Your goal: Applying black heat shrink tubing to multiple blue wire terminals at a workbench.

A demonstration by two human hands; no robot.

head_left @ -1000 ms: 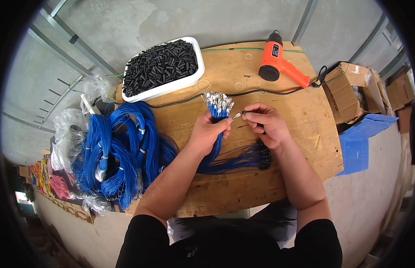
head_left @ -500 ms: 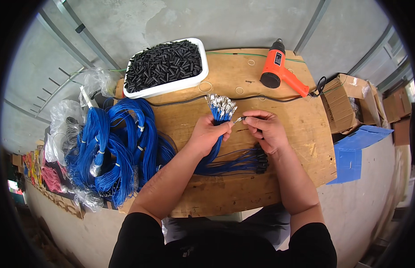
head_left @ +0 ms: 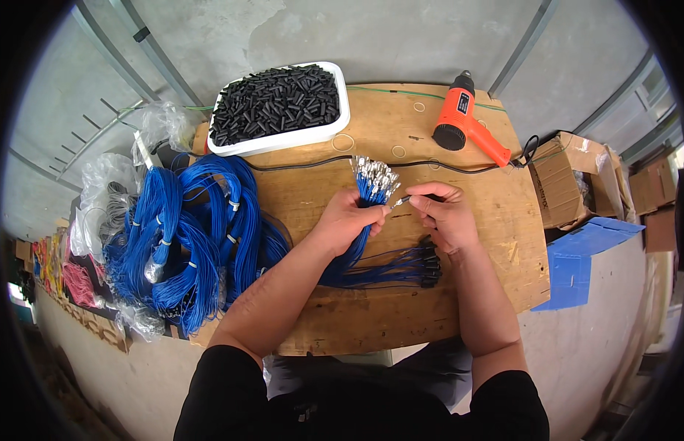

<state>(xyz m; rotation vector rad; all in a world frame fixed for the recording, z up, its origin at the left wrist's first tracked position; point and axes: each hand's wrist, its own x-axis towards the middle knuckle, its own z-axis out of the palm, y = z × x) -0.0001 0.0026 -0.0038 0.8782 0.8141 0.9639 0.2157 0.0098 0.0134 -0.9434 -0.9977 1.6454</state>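
Observation:
My left hand [head_left: 351, 219] is closed around a bundle of blue wires [head_left: 373, 192], whose silver metal terminals [head_left: 376, 175] fan out above the fist. Between thumb and forefinger, my right hand [head_left: 443, 214] pinches a small black sleeve [head_left: 405, 199]. The sleeve points down-left at a single terminal [head_left: 396, 204] by my left thumb; whether it has slid over the metal is too small to tell. Below the hands, the wires run right across the table to a cluster of black ends [head_left: 429, 266], next to my right wrist.
A white tub [head_left: 345, 121] heaped with black sleeves [head_left: 276, 106] stands at the back left. Coiled blue wire bundles [head_left: 198, 235] cover the table's left side. An orange heat gun [head_left: 463, 121] lies back right, its black cord [head_left: 301, 165] crossing behind my hands. Cardboard boxes [head_left: 559, 184] stand right.
The whole view has shifted slightly. Both hands keep nearly the same hold, and the right hand's fingers have tilted a little around the black sleeve.

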